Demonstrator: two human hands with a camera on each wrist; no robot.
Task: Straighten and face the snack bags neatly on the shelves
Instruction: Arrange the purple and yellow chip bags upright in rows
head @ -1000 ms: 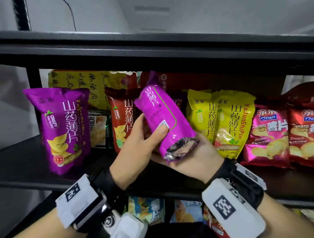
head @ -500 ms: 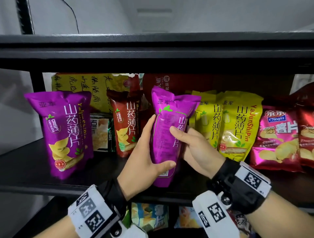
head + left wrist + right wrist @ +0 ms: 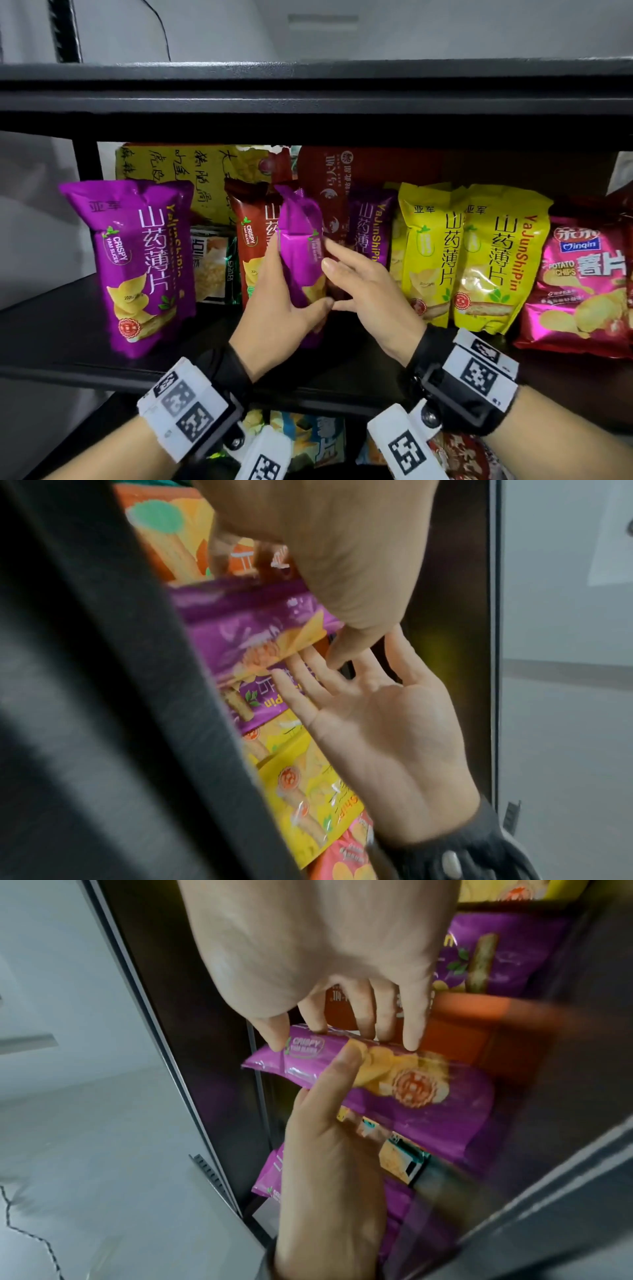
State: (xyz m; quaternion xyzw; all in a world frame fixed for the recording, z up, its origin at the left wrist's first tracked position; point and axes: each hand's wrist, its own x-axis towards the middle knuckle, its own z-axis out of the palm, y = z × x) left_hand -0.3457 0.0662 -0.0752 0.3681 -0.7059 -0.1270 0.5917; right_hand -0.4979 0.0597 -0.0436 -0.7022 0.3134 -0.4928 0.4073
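A purple yam-chip bag [image 3: 301, 260] stands upright on the black shelf [image 3: 68, 342], turned almost edge-on to me. My left hand [image 3: 287, 308] grips its lower part, thumb across the front and fingers behind. My right hand [image 3: 334, 277] lies against the bag's right side with straight fingers. In the right wrist view those fingers [image 3: 411, 1031] touch the purple bag [image 3: 411, 1096] along its edge, and the left hand's thumb [image 3: 342, 1064] crosses its face. The left wrist view shows the right hand [image 3: 377, 723] open-palmed beside the purple bag [image 3: 246, 626].
Another purple bag [image 3: 144, 260] stands at the left and a red-brown bag [image 3: 250, 240] behind my left hand. To the right are a purple bag [image 3: 371, 233], two yellow bags [image 3: 479, 260] and pink potato chips [image 3: 582, 284]. The upper shelf board [image 3: 308, 92] hangs low overhead.
The held purple bag went from tilted in front of the shelf to upright, then further in and turned edge-on. My right hand let go and now lies flat against it.
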